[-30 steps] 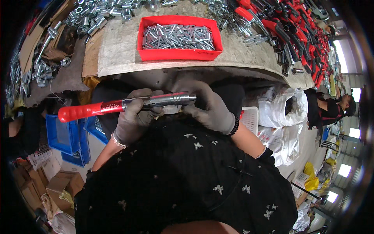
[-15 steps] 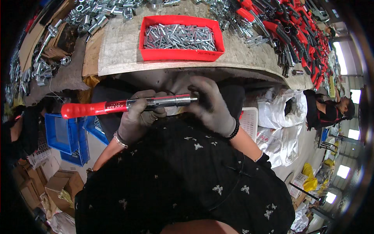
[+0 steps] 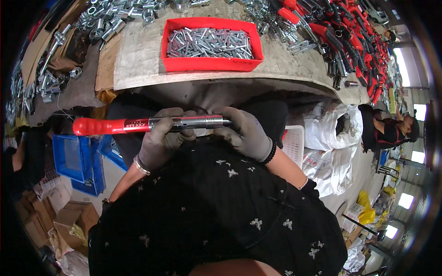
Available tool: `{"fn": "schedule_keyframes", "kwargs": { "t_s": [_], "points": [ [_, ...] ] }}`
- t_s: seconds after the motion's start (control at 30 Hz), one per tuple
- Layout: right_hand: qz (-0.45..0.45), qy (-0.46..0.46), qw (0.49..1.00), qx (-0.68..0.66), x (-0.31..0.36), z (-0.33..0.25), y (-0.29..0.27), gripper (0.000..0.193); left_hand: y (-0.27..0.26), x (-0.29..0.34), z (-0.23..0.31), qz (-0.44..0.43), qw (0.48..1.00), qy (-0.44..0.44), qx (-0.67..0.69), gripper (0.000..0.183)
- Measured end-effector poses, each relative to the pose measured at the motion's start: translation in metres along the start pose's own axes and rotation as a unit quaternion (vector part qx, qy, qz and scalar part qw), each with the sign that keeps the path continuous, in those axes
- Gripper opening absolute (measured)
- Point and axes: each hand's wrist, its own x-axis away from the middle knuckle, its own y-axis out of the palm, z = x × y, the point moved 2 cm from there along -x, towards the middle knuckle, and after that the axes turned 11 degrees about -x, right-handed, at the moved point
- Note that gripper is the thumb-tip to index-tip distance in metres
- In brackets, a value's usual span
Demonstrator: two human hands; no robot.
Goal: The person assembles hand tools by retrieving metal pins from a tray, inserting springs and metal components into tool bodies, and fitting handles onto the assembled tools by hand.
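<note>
A hand tool with a red grip and a chrome barrel (image 3: pixel 193 122) lies level across my lap, its red end to the left. Gloved in grey, my left hand (image 3: pixel 161 138) is closed round the barrel just right of the red part. My right hand (image 3: pixel 246 135), in a matching glove, closes its fingers on the barrel's right tip beside the ringed collar. That tip is hidden by the fingers. Beyond both hands, on the bench, stands a red open box (image 3: pixel 212 64) holding many short metal pins (image 3: pixel 209 42).
Chrome fittings (image 3: pixel 108 20) are heaped at the bench's far left, red-and-black handled tools (image 3: pixel 354 46) at the right. Blue crates (image 3: pixel 73 158) stand low at left. White sacks (image 3: pixel 338 147) and a white basket (image 3: pixel 294 145) are at right. Another person (image 3: pixel 391 131) is farther right.
My right hand, blurred and held off the tip before, has closed onto the barrel's right end. The left hand keeps its hold, and the tool has barely moved.
</note>
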Motion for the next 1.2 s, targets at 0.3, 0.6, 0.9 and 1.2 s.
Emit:
{"fn": "schedule_keyframes", "kwargs": {
  "t_s": [0.3,0.6,0.9,1.2],
  "points": [
    [0.058,0.137,0.865,-0.478,-0.003,-0.010,-0.043,0.045,-0.040,-0.037,-0.003,-0.104,0.773,0.210,-0.590,0.034],
    [-0.013,0.220,0.975,-0.030,-0.012,0.070,-0.026,0.038,-0.079,-0.105,-0.042,-0.083,0.641,-0.040,-0.762,0.041],
    [-0.028,0.329,0.941,-0.081,-0.019,0.142,-0.007,0.027,-0.116,-0.112,-0.033,0.050,0.714,0.143,-0.683,0.024],
    [-0.061,0.363,0.930,-0.009,-0.031,0.143,0.016,0.030,-0.100,-0.109,-0.018,0.093,0.815,0.016,-0.572,0.039]
  ]
}}
